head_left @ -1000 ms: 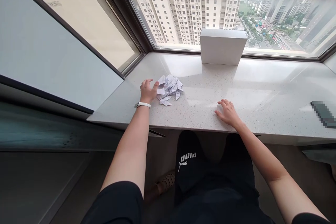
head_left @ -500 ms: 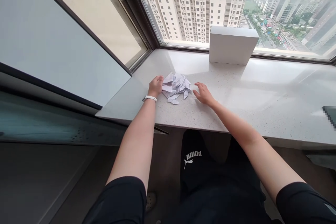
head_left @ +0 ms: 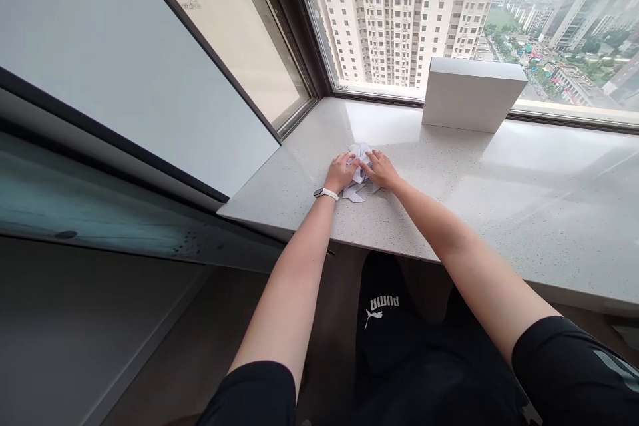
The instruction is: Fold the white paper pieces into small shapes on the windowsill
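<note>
— Where is the paper pile (head_left: 357, 192) lying?
— On the sill (head_left: 499, 200), left of the white box (head_left: 472, 94) and nearer than it.
— And the hands?
— The left hand (head_left: 342, 172) and right hand (head_left: 382, 170) are cupping it, fingers curling around it.

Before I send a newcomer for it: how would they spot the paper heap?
On the speckled window ledge, a white box stands by the glass. Left of it, nearer the front, the left hand and right hand rest on a heap of folded white paper pieces, jagged and loose, unlike the smooth box.
</note>
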### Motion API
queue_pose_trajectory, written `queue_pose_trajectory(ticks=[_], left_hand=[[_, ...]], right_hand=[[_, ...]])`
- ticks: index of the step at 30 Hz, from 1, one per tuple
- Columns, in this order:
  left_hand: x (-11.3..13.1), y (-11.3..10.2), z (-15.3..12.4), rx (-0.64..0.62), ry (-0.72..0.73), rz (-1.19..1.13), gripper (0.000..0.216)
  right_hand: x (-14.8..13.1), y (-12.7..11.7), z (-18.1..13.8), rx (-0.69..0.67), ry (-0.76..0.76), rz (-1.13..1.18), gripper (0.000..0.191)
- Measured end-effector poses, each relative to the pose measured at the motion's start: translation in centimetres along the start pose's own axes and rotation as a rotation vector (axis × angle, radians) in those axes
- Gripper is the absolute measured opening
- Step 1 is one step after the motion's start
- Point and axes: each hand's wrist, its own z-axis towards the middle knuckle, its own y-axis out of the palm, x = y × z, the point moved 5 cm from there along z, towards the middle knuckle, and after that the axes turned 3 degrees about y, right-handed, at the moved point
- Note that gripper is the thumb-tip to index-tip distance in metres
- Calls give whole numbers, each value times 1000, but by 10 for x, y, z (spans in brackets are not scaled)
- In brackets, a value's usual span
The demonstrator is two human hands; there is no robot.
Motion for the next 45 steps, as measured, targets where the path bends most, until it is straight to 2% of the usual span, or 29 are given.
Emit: queue_pose_trajectory(ticks=[6,11,15,21,24,27,30,32,34,37,39,42,45], left_hand=[[19,16,-1,20,60,11,37],[48,39,3,-58,139,-1,42],[87,71,4,-110,219,-28,47],[165,135,0,-169,343,-157,51],[200,161,-3,-185,400,-186,47],[224,174,-8,-230,417,-249,47],[237,167,-12,-278,390,-341,51],[235,149,-18,-274,378,-362,56],[221,122,-29,-243,368,-342,60],[181,76,-64,-131,308,-219,62],[150,53,-95,-70,207,-92,66],[113,44,-139,-127,-19,82,90],[104,53,-159,-185,-90,186,109]], right_hand=[[13,-12,-21,27,-85,-72,66],[39,-35,-47,62,-102,-96,57],[71,-61,-78,118,-66,-83,60],[133,-106,-142,241,-2,-14,70],[156,-124,-169,300,36,32,70],[164,-138,-188,332,58,48,65],[167,-150,-200,328,96,65,65],[170,-158,-204,317,120,85,64],[177,-166,-204,313,139,103,65],[192,-179,-191,336,166,104,72],[202,-186,-173,353,177,102,76],[209,-187,-138,313,173,128,73],[208,-182,-114,220,146,168,64]])
